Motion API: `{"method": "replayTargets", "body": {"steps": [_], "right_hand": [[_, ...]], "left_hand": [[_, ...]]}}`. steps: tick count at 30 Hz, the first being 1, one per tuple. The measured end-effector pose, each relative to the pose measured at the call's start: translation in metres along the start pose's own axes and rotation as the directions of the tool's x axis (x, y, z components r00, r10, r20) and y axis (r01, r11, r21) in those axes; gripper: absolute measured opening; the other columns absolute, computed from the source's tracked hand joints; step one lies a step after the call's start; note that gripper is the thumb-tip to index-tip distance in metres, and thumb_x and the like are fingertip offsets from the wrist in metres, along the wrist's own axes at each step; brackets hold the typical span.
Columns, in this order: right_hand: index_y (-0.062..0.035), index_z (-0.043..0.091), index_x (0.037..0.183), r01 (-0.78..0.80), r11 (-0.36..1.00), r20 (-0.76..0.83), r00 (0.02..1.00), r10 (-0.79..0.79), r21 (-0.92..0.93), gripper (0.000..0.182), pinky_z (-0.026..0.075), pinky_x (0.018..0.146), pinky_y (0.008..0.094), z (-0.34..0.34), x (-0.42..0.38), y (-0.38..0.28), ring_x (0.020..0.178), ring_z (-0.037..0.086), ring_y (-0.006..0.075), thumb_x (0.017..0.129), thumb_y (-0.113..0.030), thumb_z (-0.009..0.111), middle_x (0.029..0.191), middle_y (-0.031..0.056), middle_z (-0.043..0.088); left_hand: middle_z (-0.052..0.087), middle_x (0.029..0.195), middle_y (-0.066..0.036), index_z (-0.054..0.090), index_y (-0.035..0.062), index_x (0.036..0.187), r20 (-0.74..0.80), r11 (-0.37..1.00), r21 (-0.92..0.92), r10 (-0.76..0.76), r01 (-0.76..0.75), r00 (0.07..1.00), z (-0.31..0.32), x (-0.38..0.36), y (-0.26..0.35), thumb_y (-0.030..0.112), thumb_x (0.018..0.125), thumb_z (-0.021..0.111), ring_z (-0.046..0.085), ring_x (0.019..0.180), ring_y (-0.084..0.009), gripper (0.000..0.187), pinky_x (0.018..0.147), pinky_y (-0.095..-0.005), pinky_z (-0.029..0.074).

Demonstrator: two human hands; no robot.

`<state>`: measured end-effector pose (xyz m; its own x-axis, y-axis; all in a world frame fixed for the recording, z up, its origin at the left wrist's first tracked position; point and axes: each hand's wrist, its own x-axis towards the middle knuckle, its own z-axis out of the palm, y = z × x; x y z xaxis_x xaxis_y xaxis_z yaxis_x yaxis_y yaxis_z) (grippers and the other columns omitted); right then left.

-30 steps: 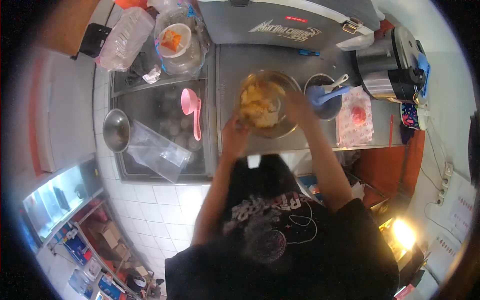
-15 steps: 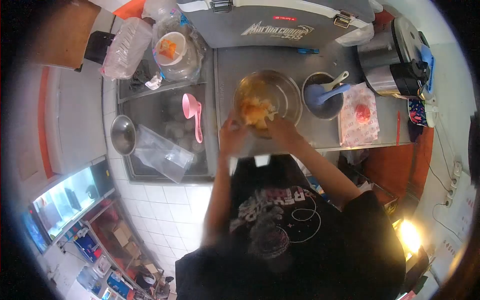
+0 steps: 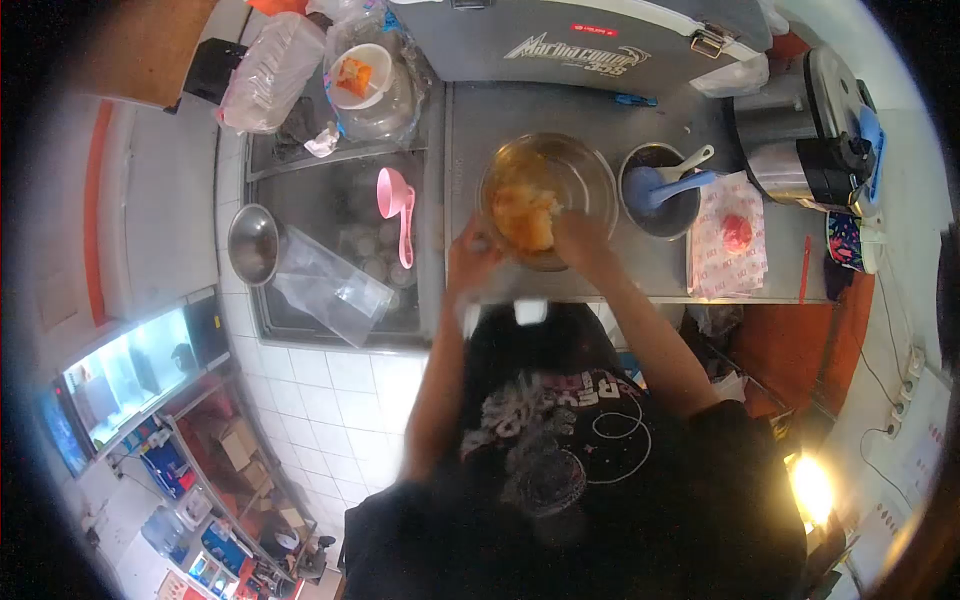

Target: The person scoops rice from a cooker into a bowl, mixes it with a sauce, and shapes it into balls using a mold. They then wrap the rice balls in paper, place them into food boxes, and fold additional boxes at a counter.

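Note:
A wide metal bowl (image 3: 590, 185) stands on the grey counter, with an orange and whitish food mix (image 3: 525, 215) in its left and lower part. My left hand (image 3: 474, 258) is at the bowl's lower left rim, its fingers curled against the edge. My right hand (image 3: 583, 243) reaches over the lower right rim with its fingers down at the food; the fingertips are hidden and blurred. Right of the bowl is a dark pot (image 3: 672, 218) holding a blue ladle (image 3: 650, 188) and a pale-handled utensil (image 3: 697, 157).
A pink ball-like item (image 3: 736, 235) lies on printed paper (image 3: 722, 275). A pink scoop (image 3: 394, 195) and clear plastic bag (image 3: 335, 290) lie left, beside a small metal bowl (image 3: 253, 246). Behind are a grey cooler box (image 3: 560, 45) and a steel cooker (image 3: 780, 120).
The whole view has shifted, so the counter objects appear slightly further right and higher. My right hand stays at the food and my left hand at the rim, with small finger movements.

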<state>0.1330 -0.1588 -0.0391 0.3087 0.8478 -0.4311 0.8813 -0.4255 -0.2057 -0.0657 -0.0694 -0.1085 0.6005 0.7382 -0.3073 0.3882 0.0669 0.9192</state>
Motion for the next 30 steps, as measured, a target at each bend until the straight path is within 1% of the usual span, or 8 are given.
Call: {"method": "replayTargets", "body": {"steps": [6,9,12,16,19,24,26,30], "right_hand": [[0.0009,0.066,0.09,0.064,0.988,-0.206,0.978,-0.034,0.141,0.022,0.053,0.075,0.0454,-0.038,0.017,-0.02,0.085,0.066,0.0349,0.084,-0.016,0.054,0.091,0.0217,0.066],[0.0006,0.066,0.09,0.14,0.981,-0.447,0.892,-0.066,0.136,0.019,0.053,0.074,0.0445,-0.057,-0.001,-0.047,0.084,0.066,0.0329,0.083,-0.013,0.054,0.089,0.0227,0.066],[0.0002,0.065,0.094,-0.016,1.0,-0.251,0.968,0.016,0.002,0.02,0.054,0.073,0.044,0.007,0.04,-0.028,0.085,0.067,0.0324,0.083,-0.013,0.055,0.092,0.0231,0.066],[0.0,0.064,0.098,0.063,0.995,-0.332,0.94,-0.084,-0.071,0.022,0.055,0.074,0.0428,-0.076,0.017,-0.021,0.087,0.067,0.0314,0.083,-0.013,0.056,0.092,0.021,0.066],[-0.0025,0.065,0.1,-0.148,0.979,-0.12,0.984,0.132,-0.142,0.023,0.054,0.075,0.0433,-0.085,0.024,0.01,0.088,0.067,0.0311,0.082,-0.013,0.058,0.089,0.0184,0.067],[-0.0023,0.064,0.103,0.247,0.962,-0.372,0.887,-0.273,-0.116,0.024,0.054,0.075,0.0436,-0.032,0.031,-0.007,0.092,0.066,0.0348,0.083,-0.012,0.055,0.106,0.0223,0.063],[0.0006,0.061,0.108,0.131,0.973,0.008,0.991,-0.132,-0.191,0.028,0.054,0.076,0.0443,-0.048,-0.002,-0.05,0.088,0.065,0.0384,0.084,-0.011,0.053,0.112,0.0223,0.059],[0.0012,0.059,0.109,0.204,0.954,-0.085,0.97,-0.227,-0.218,0.027,0.053,0.075,0.0462,-0.012,-0.043,-0.035,0.085,0.064,0.0412,0.085,-0.01,0.051,0.109,0.0192,0.06]], "left_hand": [[0.067,0.099,-0.01,0.044,0.004,0.138,0.017,0.957,-0.24,-0.162,0.161,0.987,-0.002,-0.008,0.026,0.014,0.078,0.073,0.063,0.088,-0.0175,0.068,0.077,-0.0336,0.053],[0.056,0.101,-0.011,0.028,0.0039,0.146,0.021,0.985,-0.175,-0.005,0.009,1.0,0.001,-0.003,0.008,-0.005,0.088,0.058,0.065,0.084,-0.0187,0.066,0.07,-0.0284,0.06],[0.057,0.103,-0.012,0.028,0.0021,0.146,0.016,0.994,-0.105,-0.024,0.026,1.0,0.0,-0.007,0.013,-0.004,0.088,0.058,0.065,0.086,-0.0188,0.066,0.071,-0.0285,0.06],[0.067,0.095,-0.014,0.043,0.0025,0.138,-0.056,0.975,-0.221,-0.027,0.014,0.998,-0.002,-0.01,0.033,0.013,0.079,0.069,0.066,0.081,-0.0206,0.065,0.074,-0.0352,0.053],[0.066,0.094,-0.015,0.043,0.0022,0.138,-0.059,0.983,-0.177,-0.054,0.043,0.997,-0.004,-0.012,0.048,0.015,0.079,0.069,0.066,0.082,-0.0224,0.065,0.074,-0.0366,0.052],[0.066,0.095,-0.017,0.045,0.0047,0.137,-0.011,0.99,-0.142,-0.028,0.026,1.0,-0.006,-0.006,0.034,0.016,0.079,0.068,0.067,0.087,-0.0269,0.064,0.076,-0.0388,0.052],[0.066,0.101,-0.02,0.045,0.0042,0.136,-0.042,0.999,-0.053,0.002,-0.004,0.999,-0.006,-0.006,0.028,0.016,0.078,0.069,0.066,0.092,-0.0326,0.065,0.079,-0.0417,0.052],[0.065,0.106,-0.021,0.045,0.0059,0.137,-0.096,0.998,-0.053,0.012,-0.017,0.995,0.002,0.001,0.001,0.017,0.077,0.07,0.064,0.096,-0.0368,0.066,0.081,-0.044,0.051]]}}
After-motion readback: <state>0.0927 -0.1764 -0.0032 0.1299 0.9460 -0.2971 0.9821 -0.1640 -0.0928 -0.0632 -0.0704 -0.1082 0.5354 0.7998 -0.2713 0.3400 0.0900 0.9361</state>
